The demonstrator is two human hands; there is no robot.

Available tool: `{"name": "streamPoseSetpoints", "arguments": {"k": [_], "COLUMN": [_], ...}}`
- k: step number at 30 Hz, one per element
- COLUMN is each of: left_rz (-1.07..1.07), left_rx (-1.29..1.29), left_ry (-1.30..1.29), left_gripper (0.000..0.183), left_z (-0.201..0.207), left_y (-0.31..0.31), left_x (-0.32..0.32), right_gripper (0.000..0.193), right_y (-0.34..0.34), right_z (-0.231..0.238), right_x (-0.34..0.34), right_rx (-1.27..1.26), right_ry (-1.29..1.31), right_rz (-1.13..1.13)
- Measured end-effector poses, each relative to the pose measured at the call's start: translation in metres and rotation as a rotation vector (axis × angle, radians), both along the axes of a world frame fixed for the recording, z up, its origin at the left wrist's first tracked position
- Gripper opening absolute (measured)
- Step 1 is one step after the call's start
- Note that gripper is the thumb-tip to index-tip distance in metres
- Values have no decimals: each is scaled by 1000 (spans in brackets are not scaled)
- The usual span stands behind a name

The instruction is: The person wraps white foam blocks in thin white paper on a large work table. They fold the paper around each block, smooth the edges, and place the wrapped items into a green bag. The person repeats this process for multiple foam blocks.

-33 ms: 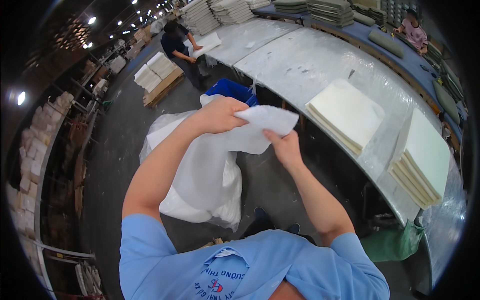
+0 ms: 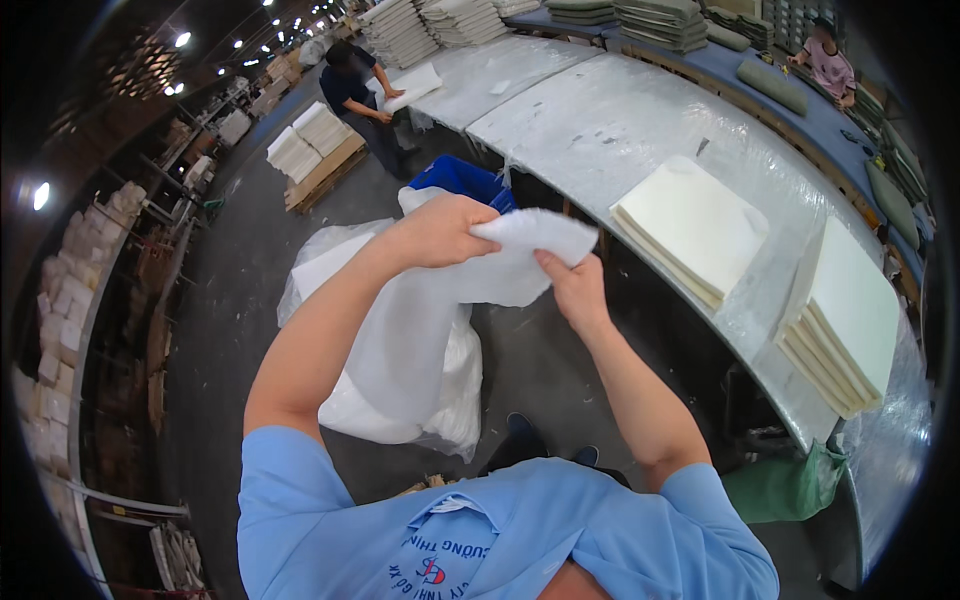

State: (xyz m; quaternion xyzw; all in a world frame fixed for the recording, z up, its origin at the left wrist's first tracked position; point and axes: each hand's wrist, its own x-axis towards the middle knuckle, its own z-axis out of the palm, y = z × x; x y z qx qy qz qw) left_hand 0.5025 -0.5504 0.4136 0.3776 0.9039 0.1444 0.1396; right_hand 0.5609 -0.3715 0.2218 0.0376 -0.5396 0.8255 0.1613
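My left hand (image 2: 446,231) is closed on a sheet of soft white padding (image 2: 420,325), its fingers curled over the upper edge. Pinched at the sheet's right end, between thumb and fingers, is the grip of my right hand (image 2: 577,285). The sheet hangs down from my hands over a large clear plastic bag (image 2: 462,405) that stands on the floor with more white material in it. The fingertips of my left hand are partly hidden behind the sheet.
A blue bin (image 2: 462,178) stands beyond my hands. On the plastic-covered table (image 2: 560,125) at right lie a cream pad stack (image 2: 690,225) and a thicker stack (image 2: 845,310). A co-worker (image 2: 355,100) handles white material at far left, near a loaded pallet (image 2: 325,178). A green sack (image 2: 790,485) hangs at lower right.
My right hand has shifted slightly up and to the right along the sheet's end. My left hand keeps its grip, nearly still.
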Motion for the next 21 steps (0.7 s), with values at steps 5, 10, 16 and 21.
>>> {"name": "streamPoseSetpoints", "arguments": {"k": [5, 10, 16, 21], "left_rz": [-64, 115, 47, -29], "left_rx": [11, -32, 42, -6], "left_ry": [-68, -529, -386, -374], "left_gripper": [31, 29, 27, 27], "left_z": [-79, -171, -223, -251], "left_y": [-49, -59, -35, -20], "left_x": [-8, -5, -70, -136], "right_gripper": [14, 13, 18, 14], "right_y": [35, 75, 117, 148], "right_z": [-11, -72, -83, -52], "right_x": [12, 39, 35, 15], "right_rx": [59, 346, 181, 264], "right_ry": [-109, -217, -335, -327], "right_rz": [-17, -138, -348, -531]}}
